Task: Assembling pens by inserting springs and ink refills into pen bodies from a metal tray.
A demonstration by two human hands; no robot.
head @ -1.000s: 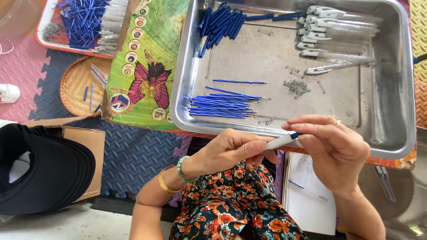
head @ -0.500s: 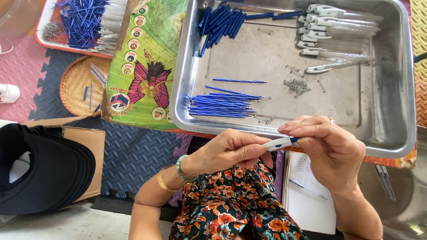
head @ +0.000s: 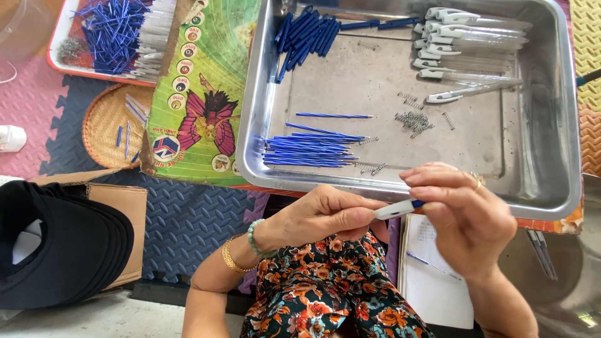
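Observation:
My left hand and my right hand together hold a white pen barrel with a blue end, just in front of a metal tray. The left fingers pinch the barrel's left part; the right fingertips close on its blue right end. In the tray lie a bundle of blue refills, small metal springs, blue pen parts at the back left and white pen barrels at the back right.
A red tray of blue and white pen parts stands far left, a wicker dish beside it. A cardboard box with black caps lies at left. A white notepad rests by my lap.
Both hands have kept hold of the pen; the right fingers have shifted slightly at its blue end. Nothing in the tray has moved.

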